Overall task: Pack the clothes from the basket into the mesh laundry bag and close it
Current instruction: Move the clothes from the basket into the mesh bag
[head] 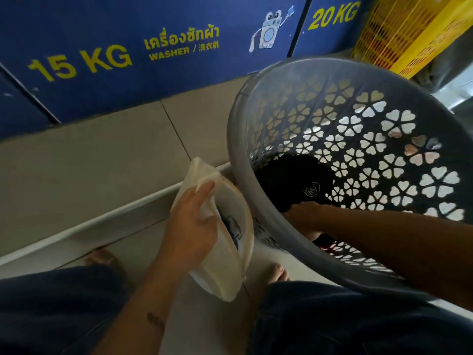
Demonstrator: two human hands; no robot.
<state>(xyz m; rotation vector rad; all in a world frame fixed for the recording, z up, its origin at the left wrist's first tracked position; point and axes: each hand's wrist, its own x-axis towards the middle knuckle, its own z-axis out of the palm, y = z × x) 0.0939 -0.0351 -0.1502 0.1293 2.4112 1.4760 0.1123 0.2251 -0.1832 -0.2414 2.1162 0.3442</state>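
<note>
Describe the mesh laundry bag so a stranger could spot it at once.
From the blue washer panel marked 15 KG, drop to the tilted grey basket with flower cutouts. Just left of its rim, the left hand holds the mesh laundry bag. It is the only cream, fine-netted thing, unlike the black garment in the basket.

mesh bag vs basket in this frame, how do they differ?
The mesh laundry bag is cream, soft and small; the basket is grey, rigid and far larger, with flower cut-outs. The left hand grips the bag from outside; the right hand reaches inside the basket at the black clothes. Both are perforated.
</note>
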